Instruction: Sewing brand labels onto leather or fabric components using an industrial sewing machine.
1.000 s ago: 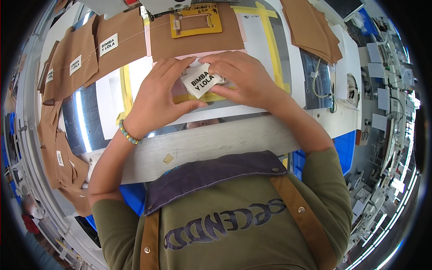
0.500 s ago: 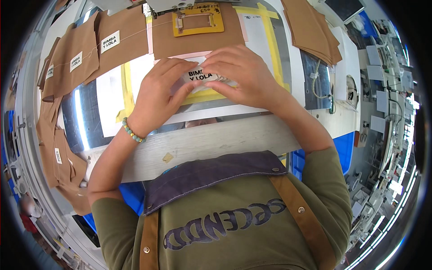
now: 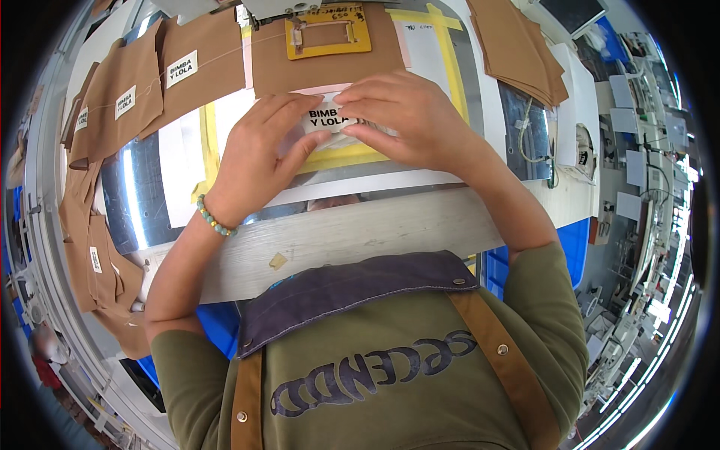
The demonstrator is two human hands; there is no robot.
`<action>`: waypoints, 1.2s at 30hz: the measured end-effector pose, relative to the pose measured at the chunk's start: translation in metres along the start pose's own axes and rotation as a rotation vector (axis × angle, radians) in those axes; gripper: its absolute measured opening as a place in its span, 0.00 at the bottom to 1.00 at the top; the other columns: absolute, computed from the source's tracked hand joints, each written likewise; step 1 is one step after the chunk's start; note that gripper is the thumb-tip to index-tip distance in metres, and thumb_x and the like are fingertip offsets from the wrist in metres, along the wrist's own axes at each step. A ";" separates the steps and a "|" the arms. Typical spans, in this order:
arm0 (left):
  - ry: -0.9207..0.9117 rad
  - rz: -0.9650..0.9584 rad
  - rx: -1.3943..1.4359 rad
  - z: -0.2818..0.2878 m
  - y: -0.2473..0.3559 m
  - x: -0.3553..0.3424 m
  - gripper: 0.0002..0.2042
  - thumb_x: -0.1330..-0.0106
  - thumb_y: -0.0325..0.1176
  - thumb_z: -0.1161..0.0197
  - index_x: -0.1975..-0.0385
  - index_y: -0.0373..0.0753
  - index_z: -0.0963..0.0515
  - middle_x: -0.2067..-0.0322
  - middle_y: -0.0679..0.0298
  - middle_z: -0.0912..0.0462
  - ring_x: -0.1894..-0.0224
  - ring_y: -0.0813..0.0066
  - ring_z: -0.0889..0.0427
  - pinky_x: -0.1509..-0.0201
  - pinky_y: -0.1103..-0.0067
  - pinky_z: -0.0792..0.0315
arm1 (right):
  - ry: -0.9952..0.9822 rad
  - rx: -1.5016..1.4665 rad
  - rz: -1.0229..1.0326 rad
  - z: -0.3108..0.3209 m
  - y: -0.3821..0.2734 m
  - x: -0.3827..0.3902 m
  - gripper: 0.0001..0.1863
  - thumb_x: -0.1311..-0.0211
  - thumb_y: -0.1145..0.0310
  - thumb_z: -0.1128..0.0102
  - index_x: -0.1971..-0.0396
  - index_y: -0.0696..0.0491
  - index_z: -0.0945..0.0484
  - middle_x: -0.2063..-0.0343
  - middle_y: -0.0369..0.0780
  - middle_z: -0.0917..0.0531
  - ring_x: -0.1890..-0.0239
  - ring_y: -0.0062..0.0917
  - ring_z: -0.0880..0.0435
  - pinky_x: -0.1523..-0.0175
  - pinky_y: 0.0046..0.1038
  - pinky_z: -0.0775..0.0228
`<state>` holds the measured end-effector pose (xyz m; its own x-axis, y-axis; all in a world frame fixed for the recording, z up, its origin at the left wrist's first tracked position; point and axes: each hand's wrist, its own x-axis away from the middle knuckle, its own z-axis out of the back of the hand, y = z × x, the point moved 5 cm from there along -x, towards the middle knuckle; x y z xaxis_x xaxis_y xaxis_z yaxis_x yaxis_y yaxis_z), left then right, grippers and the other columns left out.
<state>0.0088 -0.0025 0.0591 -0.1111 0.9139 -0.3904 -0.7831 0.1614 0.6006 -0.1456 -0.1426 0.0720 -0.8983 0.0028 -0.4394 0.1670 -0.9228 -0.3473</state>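
Just above the centre of the frame, a small stack of white labels (image 3: 324,120) is sitting between the person's hands. The left hand (image 3: 262,146) is curving half closed, its fingertips and thumb holding the stack's left end; the right hand (image 3: 412,124) is likewise curling around the right end. Near the top, a yellow frame (image 3: 330,50) is lying on a brown panel (image 3: 277,71). Other brown pieces (image 3: 517,52) are lying stacked at upper right. Below, the pale desk (image 3: 360,229) is showing its front edge.

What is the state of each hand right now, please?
Left hand: curled at the white labels; whether it grips cannot be told.
Right hand: closed, holding the white labels.
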 end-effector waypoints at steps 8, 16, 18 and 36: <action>-0.016 0.076 0.117 0.004 -0.003 -0.003 0.15 0.24 0.34 0.32 0.44 0.30 0.15 0.51 0.49 0.11 0.51 0.49 0.13 0.46 0.66 0.19 | -0.009 0.021 0.054 0.007 -0.001 -0.015 0.10 0.34 0.65 0.24 0.59 0.53 0.11 0.56 0.36 0.08 0.52 0.34 0.10 0.41 0.39 0.18; -0.001 0.195 0.176 0.013 -0.023 -0.015 0.16 0.22 0.35 0.33 0.41 0.34 0.16 0.53 0.52 0.10 0.56 0.58 0.13 0.49 0.69 0.18 | 0.071 0.203 0.283 0.014 0.007 -0.039 0.08 0.38 0.67 0.24 0.63 0.52 0.12 0.59 0.33 0.09 0.54 0.29 0.10 0.33 0.41 0.19; 0.093 0.192 0.193 0.016 -0.032 -0.019 0.17 0.22 0.35 0.33 0.39 0.34 0.17 0.51 0.52 0.11 0.55 0.59 0.12 0.49 0.69 0.18 | 0.161 0.389 0.331 0.013 0.018 -0.047 0.06 0.44 0.69 0.26 0.67 0.49 0.14 0.63 0.32 0.12 0.54 0.28 0.12 0.34 0.36 0.22; -0.143 -0.062 -0.427 -0.008 -0.057 -0.048 0.30 0.24 0.39 0.33 0.24 0.40 0.28 0.27 0.58 0.23 0.23 0.48 0.31 0.19 0.59 0.35 | 0.049 0.625 0.235 -0.014 0.078 -0.047 0.12 0.35 0.66 0.34 0.54 0.52 0.13 0.50 0.34 0.13 0.39 0.27 0.18 0.29 0.37 0.29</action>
<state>0.0539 -0.0582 0.0377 0.0065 0.9543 -0.2987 -0.9712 0.0772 0.2256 -0.0844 -0.2092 0.0542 -0.8449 -0.2220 -0.4867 0.0762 -0.9505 0.3013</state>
